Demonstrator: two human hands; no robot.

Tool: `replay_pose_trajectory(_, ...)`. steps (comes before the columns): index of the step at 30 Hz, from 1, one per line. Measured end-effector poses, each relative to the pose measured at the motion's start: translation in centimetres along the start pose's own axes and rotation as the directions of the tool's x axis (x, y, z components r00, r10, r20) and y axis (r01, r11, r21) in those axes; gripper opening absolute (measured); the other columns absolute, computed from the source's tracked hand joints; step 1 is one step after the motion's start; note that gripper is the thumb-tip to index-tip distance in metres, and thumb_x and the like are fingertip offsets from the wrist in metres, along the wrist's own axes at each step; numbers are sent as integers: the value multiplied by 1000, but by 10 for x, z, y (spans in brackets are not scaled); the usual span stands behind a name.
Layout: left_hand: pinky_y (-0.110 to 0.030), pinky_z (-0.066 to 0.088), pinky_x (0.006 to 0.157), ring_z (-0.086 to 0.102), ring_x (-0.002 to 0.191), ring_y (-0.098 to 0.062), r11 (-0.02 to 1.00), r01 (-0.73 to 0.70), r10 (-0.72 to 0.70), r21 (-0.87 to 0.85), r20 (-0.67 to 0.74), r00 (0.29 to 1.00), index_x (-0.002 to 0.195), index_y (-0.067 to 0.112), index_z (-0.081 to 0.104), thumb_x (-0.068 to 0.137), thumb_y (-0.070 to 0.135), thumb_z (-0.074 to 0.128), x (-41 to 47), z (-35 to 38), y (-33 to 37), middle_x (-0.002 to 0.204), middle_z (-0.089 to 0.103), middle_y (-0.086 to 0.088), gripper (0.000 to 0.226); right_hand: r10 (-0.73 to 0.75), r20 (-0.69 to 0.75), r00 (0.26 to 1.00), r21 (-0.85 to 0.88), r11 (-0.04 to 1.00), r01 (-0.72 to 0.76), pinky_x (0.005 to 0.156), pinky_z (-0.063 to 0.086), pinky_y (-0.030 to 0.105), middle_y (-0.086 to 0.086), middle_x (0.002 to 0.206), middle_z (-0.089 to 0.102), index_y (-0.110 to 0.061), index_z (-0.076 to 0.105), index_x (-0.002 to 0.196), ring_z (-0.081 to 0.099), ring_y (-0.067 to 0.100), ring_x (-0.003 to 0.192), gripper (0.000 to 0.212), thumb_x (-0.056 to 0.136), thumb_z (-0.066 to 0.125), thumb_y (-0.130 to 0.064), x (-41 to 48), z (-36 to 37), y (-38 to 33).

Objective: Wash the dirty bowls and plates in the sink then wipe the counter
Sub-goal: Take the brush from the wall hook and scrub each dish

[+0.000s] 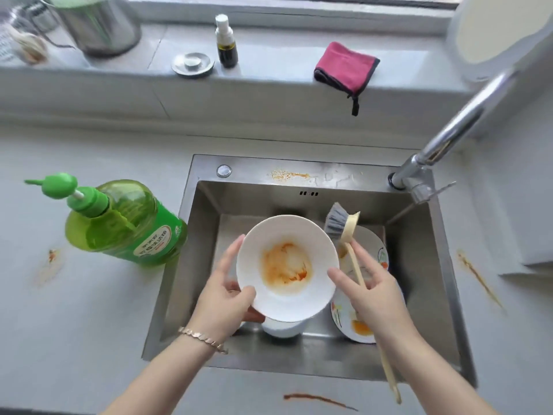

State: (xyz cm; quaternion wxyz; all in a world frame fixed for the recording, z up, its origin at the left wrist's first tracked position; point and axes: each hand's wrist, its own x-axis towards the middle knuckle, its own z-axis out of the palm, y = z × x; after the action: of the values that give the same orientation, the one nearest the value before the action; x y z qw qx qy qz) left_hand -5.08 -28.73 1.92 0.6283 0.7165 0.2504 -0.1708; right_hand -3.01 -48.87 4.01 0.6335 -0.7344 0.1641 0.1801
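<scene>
A white bowl [287, 265] smeared with orange sauce is held over the steel sink [206, 235], tilted towards me. My left hand [227, 292] grips its left rim. My right hand [369, 283] holds the beige handle of a dish brush [344, 226] just right of the bowl, grey bristles pointing up and left. Below, in the basin, lies a patterned plate [359, 324] with orange residue, and another white bowl [282, 329] sits under the held one. A pink cloth [347, 67] rests on the window ledge.
A green dish soap bottle [125, 223] stands left of the sink. The chrome tap [449, 139] rises at the sink's back right corner. Orange stains mark the counter: left [52, 256], right [478, 277], front [317, 399]. The ledge holds a steel pot [95, 22], a drain stopper [193, 64] and a spray bottle [226, 43].
</scene>
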Motion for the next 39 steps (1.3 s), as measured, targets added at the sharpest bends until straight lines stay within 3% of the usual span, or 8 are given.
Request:
replay_pose_trajectory(7,-35,59,64,66,67,-26,984,-177,176,5,83,981,108,72,40,79,4,57,-63,36,16,84,64,-16,75,-14,-23,1000,4,1000,14,40,36,9,-9,47,59,-42,47,125,48,0,38,57,84,64,-6,-53,-56,-11)
replay_pose_trajectory(14,-13,51,72,59,95,12,945,-260,294,-200,169,941,125,54,21,66,26,65,-93,57,11,99,58,42,79,52,40,998,131,990,-57,35,23,14,8,63,31,-46,51,125,21,8,38,57,85,63,-8,-66,-79,-12)
replay_pose_trajectory(23,-21,53,56,68,81,-1,950,-193,238,-245,168,957,122,56,30,51,46,61,-92,57,13,90,66,29,78,-129,37,991,-209,969,134,38,31,7,-5,64,62,-51,48,123,40,2,37,37,88,48,-39,-75,-98,-28)
replay_pose_trajectory(27,-21,53,54,70,76,-10,959,-168,203,-228,144,968,122,56,35,50,44,64,-93,54,6,88,69,17,79,-229,328,917,-615,685,391,57,43,15,-25,71,60,-61,47,117,53,7,60,38,94,47,-31,-82,-108,-39)
replay_pose_trajectory(29,-21,53,54,70,74,-8,960,-172,206,-223,139,969,121,55,35,50,45,63,-94,52,5,84,70,19,77,-153,431,889,-806,377,456,63,39,23,-18,93,62,-59,41,126,51,8,75,38,97,41,-34,-79,-96,-38)
replay_pose_trajectory(31,-23,53,53,69,71,-6,960,-171,205,-222,141,969,121,53,36,49,46,62,-94,50,6,80,69,19,77,-89,409,908,-869,268,417,64,35,25,-8,98,61,-57,39,129,48,12,79,37,98,37,-37,-79,-86,-34)
replay_pose_trajectory(36,-31,55,56,68,72,-15,969,-156,184,-190,141,973,111,62,46,52,49,64,-93,50,-2,86,67,-3,64,10,571,821,-685,556,470,76,41,21,-15,117,63,-56,49,122,57,11,100,34,96,43,-35,-107,-64,-30)
replay_pose_trajectory(39,-33,55,55,68,75,-12,963,-138,182,-233,180,967,117,53,45,51,47,63,-97,57,-3,85,71,12,69,-69,487,871,-753,472,458,72,41,24,-9,115,65,-56,48,123,58,15,100,36,97,42,-32,-82,-61,-30)
